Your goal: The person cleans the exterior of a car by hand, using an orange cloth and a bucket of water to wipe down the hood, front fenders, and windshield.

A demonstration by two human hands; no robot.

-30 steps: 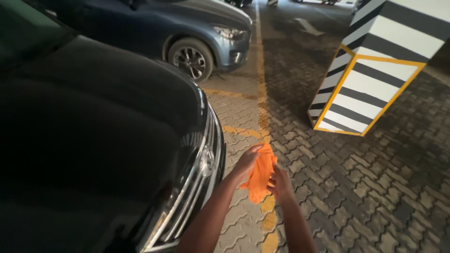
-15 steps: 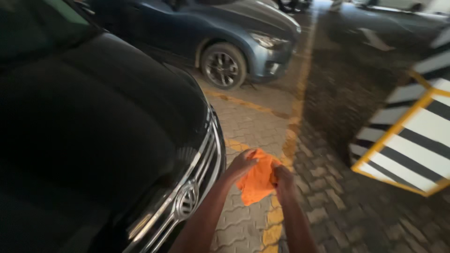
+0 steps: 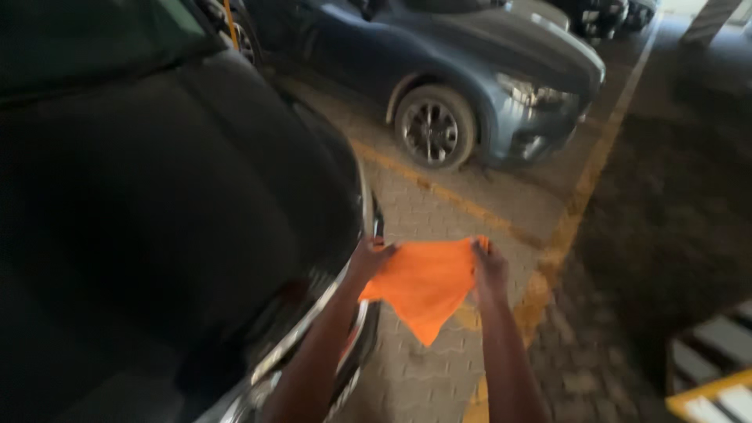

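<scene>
An orange cloth [image 3: 424, 283] hangs spread out between my two hands. My left hand [image 3: 370, 258] pinches its upper left corner, right beside the front of the black car [image 3: 157, 204]. The cloth's upper right corner is gripped by my right hand [image 3: 490, 271]. Its lower corner droops in a point over the paved ground. The black car's bonnet fills the left half of the view, with its grille [image 3: 313, 329] just below my left forearm.
A blue-grey car [image 3: 470, 70] is parked ahead, its front wheel [image 3: 433, 129] facing me. Yellow painted lines [image 3: 564, 227] run across the brick paving. A black-and-white striped pillar base with yellow edging [image 3: 717, 376] stands at the lower right.
The cloth was bunched between my hands; now my hands have drawn apart and it is spread open. My view has swung left, so the striped pillar has slid to the right edge.
</scene>
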